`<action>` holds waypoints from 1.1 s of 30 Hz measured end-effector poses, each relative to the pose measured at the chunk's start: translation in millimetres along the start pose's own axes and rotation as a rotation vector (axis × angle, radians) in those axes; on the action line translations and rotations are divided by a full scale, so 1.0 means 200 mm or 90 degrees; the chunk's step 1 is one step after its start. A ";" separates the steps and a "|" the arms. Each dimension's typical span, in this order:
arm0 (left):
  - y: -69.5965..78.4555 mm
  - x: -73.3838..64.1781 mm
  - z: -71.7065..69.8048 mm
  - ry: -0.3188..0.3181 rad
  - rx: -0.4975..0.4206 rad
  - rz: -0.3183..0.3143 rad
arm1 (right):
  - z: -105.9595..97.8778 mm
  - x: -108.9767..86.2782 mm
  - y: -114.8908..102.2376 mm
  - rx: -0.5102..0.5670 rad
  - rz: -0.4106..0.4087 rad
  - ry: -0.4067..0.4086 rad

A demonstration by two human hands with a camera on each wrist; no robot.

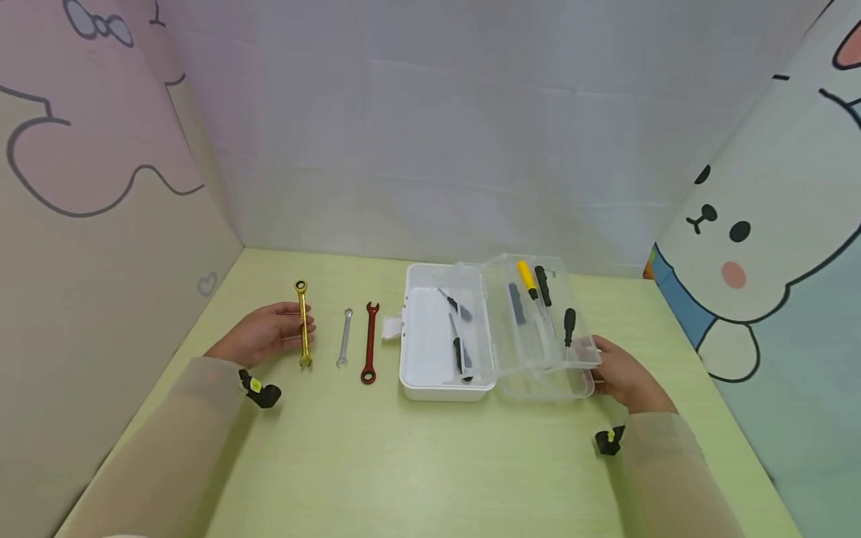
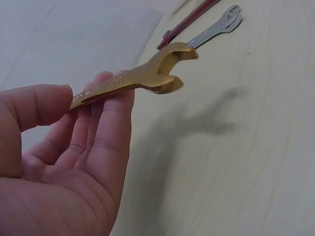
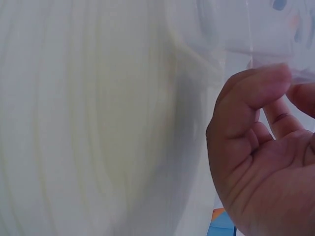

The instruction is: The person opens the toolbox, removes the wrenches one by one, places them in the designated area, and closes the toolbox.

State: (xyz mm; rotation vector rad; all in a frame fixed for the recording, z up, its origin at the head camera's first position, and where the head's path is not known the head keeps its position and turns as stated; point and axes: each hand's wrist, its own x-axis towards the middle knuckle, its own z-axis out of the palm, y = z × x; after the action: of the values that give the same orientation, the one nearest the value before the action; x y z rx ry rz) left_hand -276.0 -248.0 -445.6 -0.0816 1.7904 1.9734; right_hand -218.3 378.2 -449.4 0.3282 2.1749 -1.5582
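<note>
Sleeves (image 1: pixel 168 441), gold wrench (image 1: pixel 304 317) pinched in left hand (image 1: pixel 269 329), clear tray (image 1: pixel 584 340) gripped by right hand (image 1: pixel 625 375)

Cannot read any text; can see only small characters (image 2: pixel 116 80), too blurred to decipher, on the gold ratcheting combination wrench (image 2: pixel 142 76).

I count: 1 gold metal wrench (image 1: pixel 303 323), 1 silver metal wrench (image 1: pixel 345 339), 1 red metal wrench (image 1: pixel 371 342) | 1 white plastic box (image 1: pixel 444 393), 2 black-handled tools (image 1: pixel 458 356) towards its right edge | 1 yellow-handled screwdriver (image 1: pixel 527 278), 2 black-handled screwdrivers (image 1: pixel 543 287), 1 dark-grey handle (image 1: pixel 516 303)
</note>
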 end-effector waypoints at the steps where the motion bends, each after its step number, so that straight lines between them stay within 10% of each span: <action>1: 0.00 0.00 0.00 -0.001 -0.003 -0.006 | 0.00 0.00 0.00 -0.001 -0.003 -0.002; 16: -0.02 0.07 0.11 0.091 0.142 -0.067 | 0.01 -0.01 -0.03 -0.002 -0.012 -0.008; 25: -0.01 0.11 0.21 0.220 0.384 -0.061 | 0.01 -0.01 -0.03 -0.008 -0.007 -0.008; 33: 0.07 0.13 0.33 0.219 0.662 -0.070 | 0.01 -0.03 -0.02 -0.009 -0.008 -0.005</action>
State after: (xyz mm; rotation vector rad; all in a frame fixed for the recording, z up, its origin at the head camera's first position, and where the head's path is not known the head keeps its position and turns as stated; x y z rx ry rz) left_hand -286.9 -177.1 -432.0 -0.1738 2.7310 0.7864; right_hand -215.2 375.7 -443.8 0.3040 2.1857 -1.5481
